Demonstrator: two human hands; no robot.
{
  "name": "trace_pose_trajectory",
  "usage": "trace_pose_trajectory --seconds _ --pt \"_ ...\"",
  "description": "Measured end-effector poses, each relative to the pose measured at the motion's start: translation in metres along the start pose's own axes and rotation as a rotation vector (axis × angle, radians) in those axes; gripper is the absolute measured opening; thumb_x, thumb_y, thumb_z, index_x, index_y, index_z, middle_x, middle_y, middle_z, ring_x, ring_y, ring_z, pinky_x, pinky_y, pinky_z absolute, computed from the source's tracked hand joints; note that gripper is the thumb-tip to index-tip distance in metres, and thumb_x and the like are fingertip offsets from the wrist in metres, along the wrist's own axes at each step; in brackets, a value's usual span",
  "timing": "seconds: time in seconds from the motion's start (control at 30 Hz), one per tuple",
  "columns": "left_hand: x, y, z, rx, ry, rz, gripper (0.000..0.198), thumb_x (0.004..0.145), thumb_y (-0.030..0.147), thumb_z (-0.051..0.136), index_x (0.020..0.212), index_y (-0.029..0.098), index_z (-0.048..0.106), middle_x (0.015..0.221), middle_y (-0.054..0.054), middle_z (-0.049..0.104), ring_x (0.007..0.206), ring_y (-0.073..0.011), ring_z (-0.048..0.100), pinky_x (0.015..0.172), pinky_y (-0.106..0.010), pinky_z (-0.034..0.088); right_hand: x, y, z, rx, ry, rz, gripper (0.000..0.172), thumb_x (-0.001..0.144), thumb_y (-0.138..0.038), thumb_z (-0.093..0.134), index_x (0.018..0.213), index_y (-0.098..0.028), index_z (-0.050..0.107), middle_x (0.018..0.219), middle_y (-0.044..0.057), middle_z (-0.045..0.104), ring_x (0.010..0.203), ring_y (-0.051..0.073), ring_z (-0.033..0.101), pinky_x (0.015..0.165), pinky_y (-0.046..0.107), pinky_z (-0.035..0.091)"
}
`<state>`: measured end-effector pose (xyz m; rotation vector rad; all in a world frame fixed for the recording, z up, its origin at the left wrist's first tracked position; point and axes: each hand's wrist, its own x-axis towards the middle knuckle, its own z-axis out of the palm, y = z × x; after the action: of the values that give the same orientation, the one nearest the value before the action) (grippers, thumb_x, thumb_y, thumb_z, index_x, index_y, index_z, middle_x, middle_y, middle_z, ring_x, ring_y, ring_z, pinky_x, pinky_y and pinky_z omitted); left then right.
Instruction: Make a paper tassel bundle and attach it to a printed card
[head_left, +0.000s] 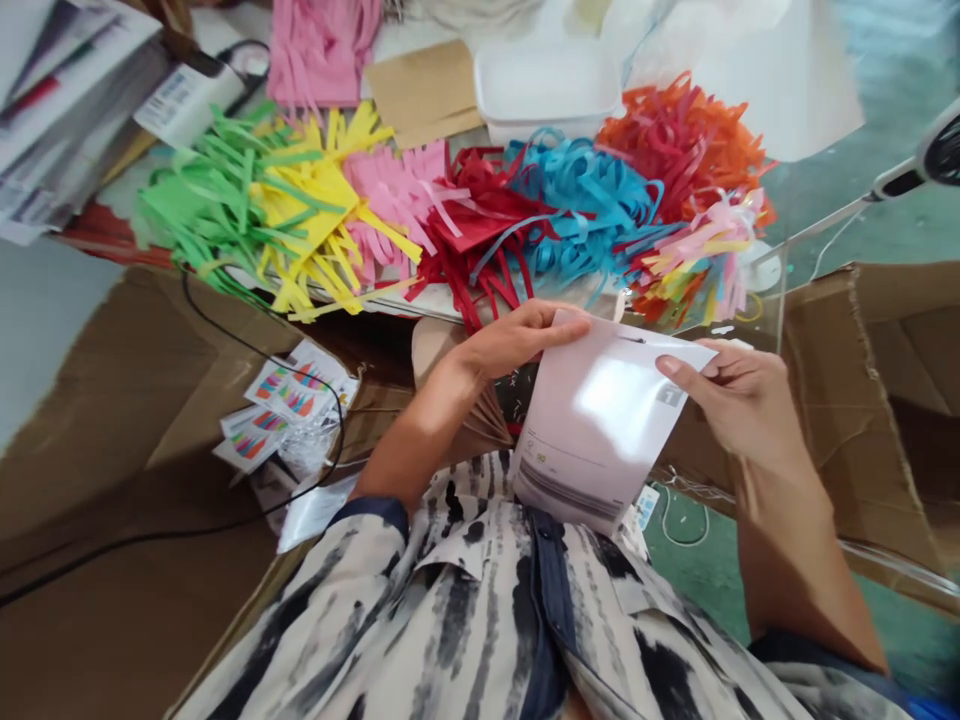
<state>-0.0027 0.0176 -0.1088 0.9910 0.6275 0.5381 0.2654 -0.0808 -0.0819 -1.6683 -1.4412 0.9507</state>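
Observation:
A white printed card (577, 410) with a glossy glare and a small hanging slot near its top is held above my lap. My left hand (525, 335) pinches its upper left corner, thumb on the printed face. At the upper right corner my right hand (739, 385) grips it between thumb and fingers. Just beyond, on the table, lie fringed paper bundles: green (199, 195), yellow (319, 220), pink (397, 195), dark red (480, 215), blue (581, 190) and orange (682, 125), with a multicoloured one (705, 260) nearest my right hand.
An open cardboard box (112, 400) at the left holds printed cards (296, 390) and plastic wrap, with a black cable across it. Another cardboard box (847, 400) stands right. A white tray (547, 85), brown paper (424, 90) and stacked papers (75, 100) lie on the table.

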Motion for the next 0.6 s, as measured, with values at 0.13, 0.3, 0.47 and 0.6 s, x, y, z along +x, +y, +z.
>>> trace_pose_trajectory --seconds 0.13,0.3,0.47,0.6 --pt "-0.003 -0.012 0.014 -0.138 0.103 -0.037 0.046 0.069 0.046 0.097 0.1 0.014 0.084 0.094 -0.01 0.082 0.075 -0.0174 0.075 0.07 -0.027 0.058 0.0 -0.014 0.006 0.01 -0.011 0.0 0.033 0.089 -0.053 0.082 0.077 -0.022 0.074 0.07 -0.001 0.07 0.061 0.016 0.061 0.054 0.028 0.047" --pt "-0.026 -0.012 0.022 -0.186 0.319 0.03 0.054 0.071 0.052 0.095 0.104 0.012 0.083 0.098 -0.013 0.083 0.077 -0.0189 0.076 0.07 -0.027 0.06 0.03 -0.041 -0.001 -0.035 -0.056 -0.138 0.033 0.095 -0.055 0.075 0.089 -0.023 0.081 0.08 0.001 0.076 0.068 0.016 0.067 0.06 0.028 0.052" --pt "-0.025 0.046 -0.01 -0.117 0.445 0.253 0.049 0.078 0.055 0.09 0.108 0.016 0.081 0.102 -0.012 0.083 0.08 -0.0217 0.077 0.07 -0.03 0.061 0.105 -0.092 -0.005 -0.017 0.23 -0.33 0.022 0.095 -0.049 0.077 0.096 -0.028 0.083 0.093 0.005 0.081 0.077 0.021 0.073 0.076 0.036 0.06" --pt "0.037 0.096 -0.039 0.096 0.454 0.391 0.039 0.086 0.048 0.084 0.108 0.016 0.078 0.11 -0.013 0.081 0.091 -0.0235 0.076 0.078 -0.034 0.061 0.171 -0.132 0.017 -0.1 0.4 -0.534 0.025 0.103 -0.044 0.065 0.108 -0.025 0.081 0.109 0.009 0.081 0.091 0.025 0.077 0.084 0.04 0.06"
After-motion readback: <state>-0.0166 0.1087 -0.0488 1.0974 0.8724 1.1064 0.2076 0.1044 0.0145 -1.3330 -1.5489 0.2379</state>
